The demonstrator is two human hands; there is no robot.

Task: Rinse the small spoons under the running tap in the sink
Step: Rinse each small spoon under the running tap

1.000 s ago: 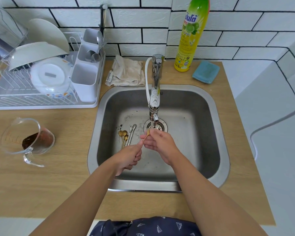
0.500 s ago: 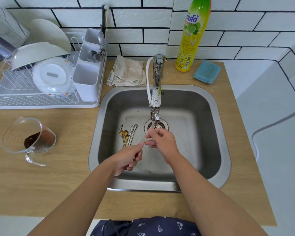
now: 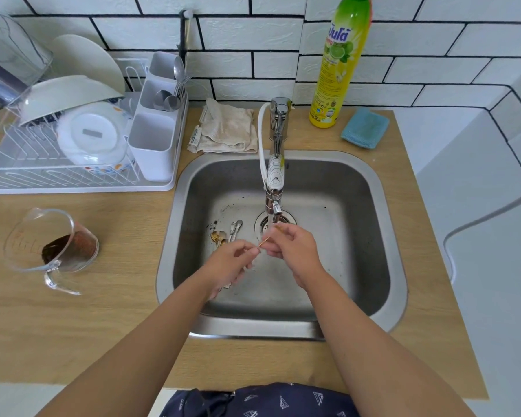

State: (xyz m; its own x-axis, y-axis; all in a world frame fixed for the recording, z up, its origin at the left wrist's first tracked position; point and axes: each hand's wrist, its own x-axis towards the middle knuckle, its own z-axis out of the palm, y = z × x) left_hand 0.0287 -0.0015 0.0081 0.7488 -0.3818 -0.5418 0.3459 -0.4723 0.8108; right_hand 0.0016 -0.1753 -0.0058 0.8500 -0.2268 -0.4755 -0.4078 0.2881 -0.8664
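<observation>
Along the surface's left edge sits a dish rack (image 3: 57,173) with plates, a bowl and a white cutlery caddy (image 3: 155,136). Nearer the front edge stands a glass jug (image 3: 50,245) with dark grounds inside. Behind the sink (image 3: 385,236), at the back edge, lies a crumpled cloth (image 3: 226,129). On the sink floor, left of the drain (image 3: 263,222), lie several small spoons (image 3: 224,234), gold and silver, close together.

Over the sink's middle, the left hand (image 3: 230,263) pinches the lower end of a thin gold spoon (image 3: 265,240) between curled fingers (image 3: 253,251). That spoon slants up to the right, under the tap (image 3: 274,182), where water runs down. The right hand (image 3: 292,248) grasps the spoon's upper end, its fingers (image 3: 278,236) curled round it just below the spout.

At the back edge, right of the tap, stands a yellow bottle (image 3: 340,64) of dish soap, and beside it, near the back right corner, lies a blue sponge (image 3: 364,127).
</observation>
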